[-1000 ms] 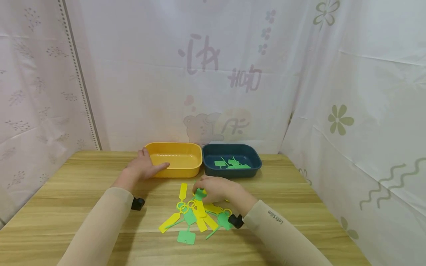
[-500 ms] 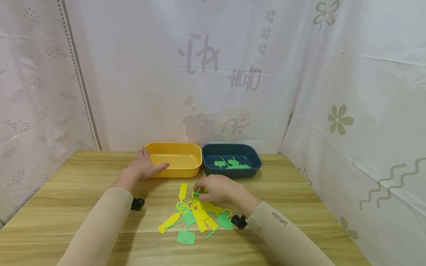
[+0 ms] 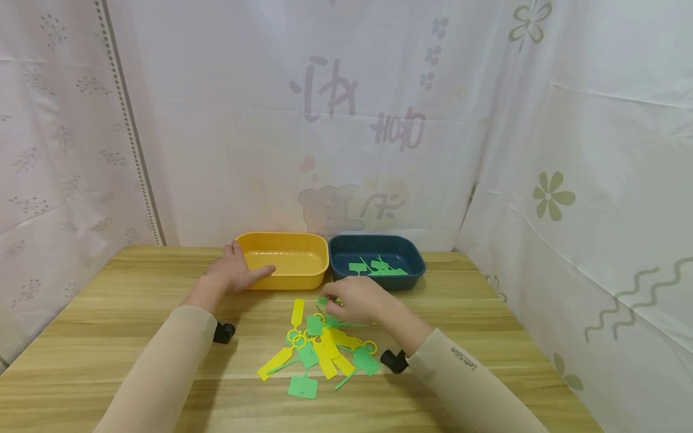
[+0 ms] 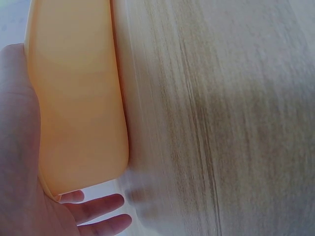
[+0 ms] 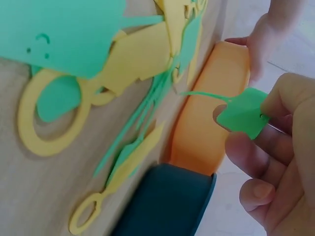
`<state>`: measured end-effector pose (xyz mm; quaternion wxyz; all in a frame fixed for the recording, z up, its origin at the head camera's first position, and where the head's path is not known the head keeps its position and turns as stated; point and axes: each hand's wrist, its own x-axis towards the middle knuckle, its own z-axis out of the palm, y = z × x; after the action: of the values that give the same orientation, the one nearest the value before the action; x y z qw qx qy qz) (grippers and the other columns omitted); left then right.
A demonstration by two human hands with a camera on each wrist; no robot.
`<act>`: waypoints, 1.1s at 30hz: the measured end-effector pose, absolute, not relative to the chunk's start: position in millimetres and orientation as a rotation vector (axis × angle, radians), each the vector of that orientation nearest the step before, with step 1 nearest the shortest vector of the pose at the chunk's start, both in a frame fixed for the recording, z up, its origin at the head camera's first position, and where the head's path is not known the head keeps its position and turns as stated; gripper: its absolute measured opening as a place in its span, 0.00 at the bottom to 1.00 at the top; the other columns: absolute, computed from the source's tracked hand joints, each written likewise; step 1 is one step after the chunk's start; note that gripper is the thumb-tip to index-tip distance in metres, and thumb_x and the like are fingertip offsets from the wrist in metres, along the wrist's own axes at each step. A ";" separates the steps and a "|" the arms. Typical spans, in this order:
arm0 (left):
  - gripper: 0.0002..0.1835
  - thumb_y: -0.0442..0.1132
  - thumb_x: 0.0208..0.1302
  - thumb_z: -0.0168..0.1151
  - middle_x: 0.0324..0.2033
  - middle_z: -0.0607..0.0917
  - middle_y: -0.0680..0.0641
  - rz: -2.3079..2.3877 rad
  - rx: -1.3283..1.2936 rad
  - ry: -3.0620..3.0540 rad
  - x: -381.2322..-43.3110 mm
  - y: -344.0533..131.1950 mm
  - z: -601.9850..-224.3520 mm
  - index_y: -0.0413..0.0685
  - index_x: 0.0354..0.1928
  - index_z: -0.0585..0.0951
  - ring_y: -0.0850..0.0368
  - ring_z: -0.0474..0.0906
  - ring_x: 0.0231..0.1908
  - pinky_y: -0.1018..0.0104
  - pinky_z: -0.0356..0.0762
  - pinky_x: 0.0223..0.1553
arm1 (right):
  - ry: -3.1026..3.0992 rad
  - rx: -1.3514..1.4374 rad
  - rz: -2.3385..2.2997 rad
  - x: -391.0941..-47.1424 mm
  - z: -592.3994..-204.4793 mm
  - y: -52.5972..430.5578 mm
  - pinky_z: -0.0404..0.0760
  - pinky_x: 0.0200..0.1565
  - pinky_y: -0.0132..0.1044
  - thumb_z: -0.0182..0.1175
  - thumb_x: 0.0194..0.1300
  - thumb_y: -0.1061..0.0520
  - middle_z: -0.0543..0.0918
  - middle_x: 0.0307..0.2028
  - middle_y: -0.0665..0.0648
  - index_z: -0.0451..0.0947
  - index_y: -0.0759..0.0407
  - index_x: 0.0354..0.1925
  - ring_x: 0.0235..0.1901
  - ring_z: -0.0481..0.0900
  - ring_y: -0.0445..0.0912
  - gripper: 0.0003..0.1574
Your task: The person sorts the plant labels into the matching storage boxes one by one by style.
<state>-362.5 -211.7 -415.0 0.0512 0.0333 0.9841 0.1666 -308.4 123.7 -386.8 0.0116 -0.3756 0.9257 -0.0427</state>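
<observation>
My left hand (image 3: 230,270) rests at the near left corner of the yellow bin (image 3: 311,281), its thumb along the front rim. In the left wrist view, its fingers (image 4: 101,209) reach out straight past the end of the bin. Over the far side of a pile of tags, my right hand (image 3: 357,297) pinches a green plastic tag (image 5: 243,113) by its flat head, with the thin tail pointing toward the pile. Yellow ring tags (image 3: 328,344) and green tags (image 3: 303,386) lie loosely overlapped on the table below. Part of the pile is hidden behind the right hand.
A dark blue bin (image 3: 376,282) stands against the right end of the yellow one, with several green tags (image 3: 387,270) inside. Both bins sit near the back edge of the wooden table (image 3: 460,307). A printed curtain (image 3: 216,150) hangs behind and at both sides.
My right hand has risen slightly away and to the right from the pile, holding the green tag. Another green tag shows where the hand was. The left hand has stayed put.
</observation>
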 end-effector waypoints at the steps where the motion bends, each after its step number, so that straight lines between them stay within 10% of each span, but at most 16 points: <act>1: 0.80 0.89 0.66 0.42 0.82 0.43 0.16 0.510 0.101 2.995 -362.2 -211.5 -415.0 0.18 0.82 0.32 0.13 0.68 0.70 0.25 0.72 0.70 | 2.900 -1.181 -0.126 -309.1 -386.0 124.3 0.82 0.43 0.35 0.60 0.79 0.49 0.91 0.45 0.42 0.88 0.45 0.59 0.34 0.79 0.39 0.17; 26: 0.78 0.87 0.68 0.45 0.83 0.41 0.17 0.534 0.094 2.986 -359.9 -210.6 -411.8 0.19 0.82 0.31 0.14 0.68 0.72 0.27 0.72 0.72 | 3.080 -1.054 -0.464 -319.4 -334.1 165.0 0.76 0.35 0.35 0.57 0.78 0.52 0.91 0.39 0.45 0.89 0.48 0.56 0.25 0.73 0.40 0.17; 33: 0.79 0.88 0.67 0.44 0.83 0.41 0.17 0.530 0.086 2.983 -361.6 -210.8 -412.4 0.20 0.82 0.31 0.14 0.68 0.72 0.28 0.72 0.72 | 3.164 -0.980 -0.572 -324.2 -329.2 173.9 0.70 0.28 0.37 0.56 0.77 0.52 0.84 0.25 0.44 0.89 0.50 0.56 0.20 0.69 0.41 0.18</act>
<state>-361.6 -210.8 -412.4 0.0555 0.0282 0.9826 0.1747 -324.2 173.9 -329.2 -0.1094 -0.2898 0.9356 -0.1692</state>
